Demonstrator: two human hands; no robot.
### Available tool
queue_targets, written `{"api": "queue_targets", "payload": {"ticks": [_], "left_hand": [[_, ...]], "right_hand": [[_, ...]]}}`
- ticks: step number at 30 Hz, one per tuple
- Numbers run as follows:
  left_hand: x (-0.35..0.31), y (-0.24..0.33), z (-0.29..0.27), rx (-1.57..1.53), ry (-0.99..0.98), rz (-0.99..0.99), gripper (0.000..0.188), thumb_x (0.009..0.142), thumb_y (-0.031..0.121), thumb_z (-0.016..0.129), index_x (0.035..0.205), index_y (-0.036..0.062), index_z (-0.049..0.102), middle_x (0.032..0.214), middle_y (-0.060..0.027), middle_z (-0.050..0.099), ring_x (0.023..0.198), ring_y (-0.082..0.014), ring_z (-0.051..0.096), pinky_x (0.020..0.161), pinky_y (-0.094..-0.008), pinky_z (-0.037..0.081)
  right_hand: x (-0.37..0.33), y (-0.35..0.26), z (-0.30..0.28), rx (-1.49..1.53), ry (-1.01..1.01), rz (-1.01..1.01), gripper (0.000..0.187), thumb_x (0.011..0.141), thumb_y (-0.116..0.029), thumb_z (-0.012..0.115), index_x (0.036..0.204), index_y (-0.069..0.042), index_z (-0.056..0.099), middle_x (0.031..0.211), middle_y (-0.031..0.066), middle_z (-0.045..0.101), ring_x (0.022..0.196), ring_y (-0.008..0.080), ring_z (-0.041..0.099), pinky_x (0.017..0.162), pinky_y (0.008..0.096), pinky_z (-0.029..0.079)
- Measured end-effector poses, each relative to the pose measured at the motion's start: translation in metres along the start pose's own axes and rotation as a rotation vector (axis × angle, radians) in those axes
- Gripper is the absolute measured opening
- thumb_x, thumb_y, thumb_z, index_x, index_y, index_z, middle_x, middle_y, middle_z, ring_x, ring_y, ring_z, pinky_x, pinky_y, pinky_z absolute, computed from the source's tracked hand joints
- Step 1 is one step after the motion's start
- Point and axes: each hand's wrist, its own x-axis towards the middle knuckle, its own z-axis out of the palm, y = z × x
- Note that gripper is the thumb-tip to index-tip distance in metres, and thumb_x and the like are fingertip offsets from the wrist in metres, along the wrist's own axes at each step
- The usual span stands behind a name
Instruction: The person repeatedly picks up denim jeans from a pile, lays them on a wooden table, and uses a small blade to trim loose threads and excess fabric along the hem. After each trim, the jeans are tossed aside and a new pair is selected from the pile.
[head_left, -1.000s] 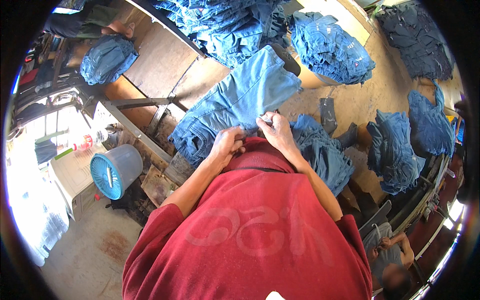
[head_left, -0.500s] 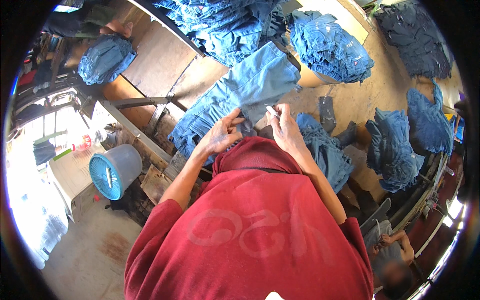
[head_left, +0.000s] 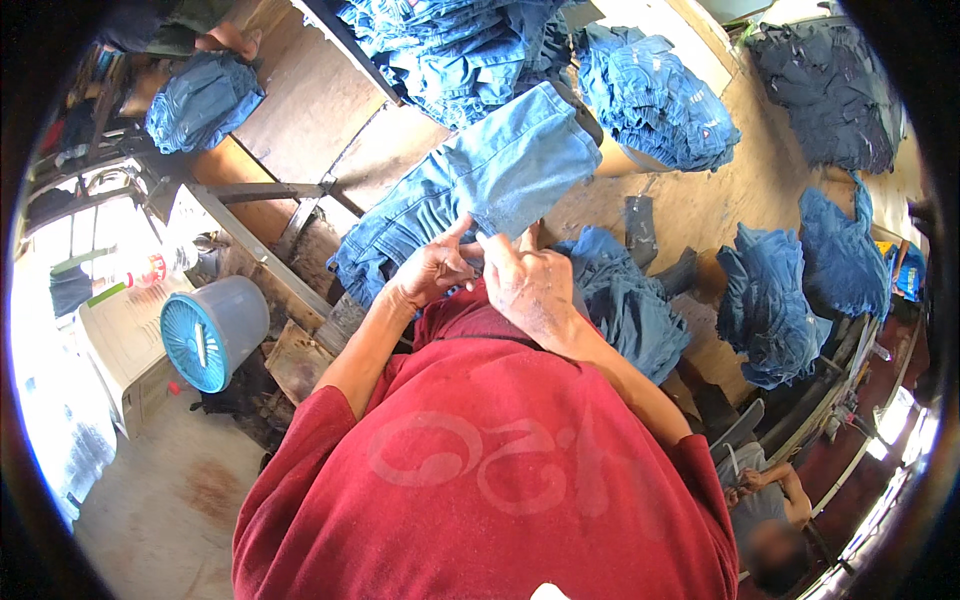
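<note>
My left hand (head_left: 437, 268) is palm inward with its index finger stretched out and the other fingers loosely bent; I see nothing held in it. Against its fingertips comes my right hand (head_left: 533, 288), closed, back of the hand up. A slim, pale tool is in the right hand, mostly covered by its fingers, so its kind is unclear. Just beyond both hands lies a folded piece of light blue denim (head_left: 470, 165), slanting across the work surface. To the right of my right hand rests a crumpled heap of darker blue denim (head_left: 630, 300).
A tall stack of blue denim (head_left: 470, 60) stands at the back, beside another bundle (head_left: 655, 100). Dark garments (head_left: 825, 95) lie far right, with denim piles (head_left: 770, 300) nearer. A lidded plastic bucket (head_left: 235, 320) is at left. Other people work at far left and lower right.
My right hand has moved left and turned over, bringing the pale tool up to my left fingertips. My left hand has turned slightly, its index finger now more upright.
</note>
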Motion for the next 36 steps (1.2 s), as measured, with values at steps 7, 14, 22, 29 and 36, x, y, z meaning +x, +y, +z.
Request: {"api": "queue_targets", "payload": {"ticks": [7, 14, 22, 29, 36], "left_hand": [[0.002, -0.006, -0.007, -0.157, -0.119, 0.022, 0.086, 0.077, -0.006, 0.058, 0.156, 0.0186, 0.035, 0.148, -0.0265, 0.058, 0.053, -0.0058, 0.045, 0.069, -0.0330, 0.060], [0.008, -0.007, -0.020, -0.136, -0.194, -0.007, 0.092, 0.079, -0.004, 0.057, 0.164, 0.0186, 0.029, 0.155, -0.0266, 0.052, 0.053, -0.0055, 0.045, 0.065, -0.0340, 0.060], [0.009, -0.003, -0.024, -0.092, -0.181, -0.020, 0.086, 0.076, -0.003, 0.061, 0.155, 0.0167, 0.034, 0.152, -0.0313, 0.051, 0.049, -0.0044, 0.047, 0.064, -0.0344, 0.063], [0.013, -0.005, -0.033, -0.063, -0.216, -0.022, 0.103, 0.079, 0.001, 0.060, 0.171, 0.0178, 0.018, 0.154, -0.0324, 0.049, 0.050, -0.0030, 0.045, 0.066, -0.0345, 0.065], [0.013, -0.005, -0.038, -0.063, -0.172, -0.068, 0.095, 0.084, -0.001, 0.057, 0.170, 0.0171, 0.022, 0.145, -0.0287, 0.059, 0.052, -0.0061, 0.047, 0.071, -0.0385, 0.065]], "right_hand": [[0.000, -0.003, 0.004, -0.007, -0.002, -0.018, 0.025, 0.089, -0.012, 0.071, 0.114, -0.011, 0.070, 0.068, 0.0086, 0.071, 0.061, 0.0243, 0.073, 0.060, 0.0381, 0.059], [0.000, -0.005, 0.008, -0.098, -0.030, 0.006, 0.022, 0.091, -0.011, 0.069, 0.113, -0.010, 0.071, 0.063, 0.0081, 0.069, 0.056, 0.0254, 0.071, 0.056, 0.0386, 0.058], [0.005, -0.004, 0.006, -0.137, 0.019, -0.029, 0.020, 0.091, -0.010, 0.069, 0.112, -0.009, 0.068, 0.062, 0.0080, 0.068, 0.056, 0.0257, 0.071, 0.054, 0.0390, 0.056], [0.008, -0.005, 0.005, -0.067, -0.123, -0.074, 0.029, 0.091, -0.014, 0.070, 0.119, -0.009, 0.068, 0.061, 0.0070, 0.067, 0.055, 0.0263, 0.071, 0.055, 0.0377, 0.058], [0.010, -0.010, -0.006, 0.055, -0.131, -0.099, 0.023, 0.093, -0.009, 0.069, 0.115, -0.014, 0.072, 0.062, 0.0099, 0.069, 0.057, 0.0259, 0.072, 0.055, 0.0390, 0.056]]}}
